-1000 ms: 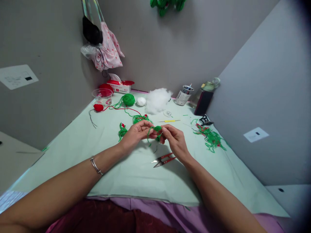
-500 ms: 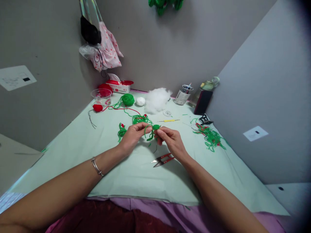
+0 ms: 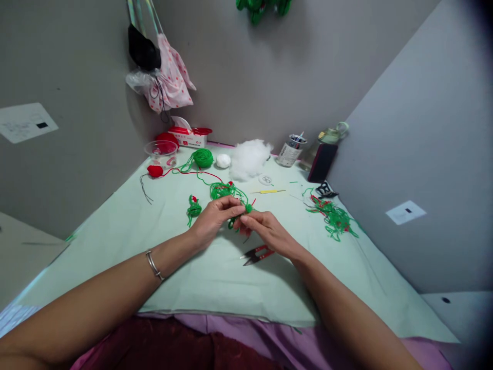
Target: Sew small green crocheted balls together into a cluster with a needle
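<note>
My left hand and my right hand meet over the middle of the pale green table cover. Both pinch a small green yarn piece between their fingertips, with green strands trailing from it. Red-handled thread snips lie on the cover just under my right wrist. A silver bangle sits on my left forearm.
Two small green crochet pieces lie beyond my hands. Further back are a green yarn ball, red yarn, white stuffing, a clear bowl, a tin of tools and a yellow hook. Yarn scraps lie right.
My hands have drawn closer together and lowered slightly toward the table. The green loop that stood open between them has been pulled small.
</note>
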`<state>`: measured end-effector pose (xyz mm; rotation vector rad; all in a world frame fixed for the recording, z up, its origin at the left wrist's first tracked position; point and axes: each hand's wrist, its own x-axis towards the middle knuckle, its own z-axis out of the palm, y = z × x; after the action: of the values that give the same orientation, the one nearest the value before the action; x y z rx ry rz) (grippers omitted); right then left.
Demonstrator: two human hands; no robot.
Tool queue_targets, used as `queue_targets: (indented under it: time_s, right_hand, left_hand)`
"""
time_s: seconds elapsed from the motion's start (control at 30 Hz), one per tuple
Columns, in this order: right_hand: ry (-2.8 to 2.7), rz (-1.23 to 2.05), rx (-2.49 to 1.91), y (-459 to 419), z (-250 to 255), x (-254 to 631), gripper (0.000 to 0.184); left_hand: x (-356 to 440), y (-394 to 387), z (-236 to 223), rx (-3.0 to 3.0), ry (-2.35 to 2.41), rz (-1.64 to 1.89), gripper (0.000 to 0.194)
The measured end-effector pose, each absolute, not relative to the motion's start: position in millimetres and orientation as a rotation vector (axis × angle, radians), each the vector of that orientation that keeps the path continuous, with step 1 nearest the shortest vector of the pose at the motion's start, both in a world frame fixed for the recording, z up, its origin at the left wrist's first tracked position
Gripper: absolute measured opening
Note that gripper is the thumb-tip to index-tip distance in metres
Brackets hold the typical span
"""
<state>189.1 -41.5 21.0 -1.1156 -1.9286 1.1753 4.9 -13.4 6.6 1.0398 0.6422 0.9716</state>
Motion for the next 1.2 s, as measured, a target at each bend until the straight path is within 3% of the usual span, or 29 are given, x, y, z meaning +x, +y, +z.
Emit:
queue_targets:
  time_s: [0.13, 0.27, 0.53, 0.87, 1.0, 1.2]
  right_hand:
    - [-2.106, 1.047, -1.213, -34, 29, 212, 0.019]
    - [-1.862, 0.869, -1.281, -29, 37, 222, 0.023]
    - [-1.73, 1.118, -1.047, -41, 42, 199, 0.017]
    - [-1.216, 1.033, -1.028, -31, 42, 212, 0.026]
    - [-1.044, 1.162, -0.993, -31, 46, 212, 0.039]
    - [-1.049, 1.359, -0.928, -34, 54, 214, 0.039]
  left_hand:
    - [2, -11, 9, 1.033, 0.621, 0.936, 0.026]
    - [0, -10, 11, 1.088, 0.659, 0.845, 0.025]
    - [1, -11, 7, 1.254, 0.633, 0.693, 0.017]
    - [-2, -13, 17, 1.241, 0.561, 0.618, 0.017]
    - [-2, -13, 13, 1.238, 0.541, 0.554, 0.016]
    - [-2, -14, 14, 1.312, 0.529, 0.481, 0.015]
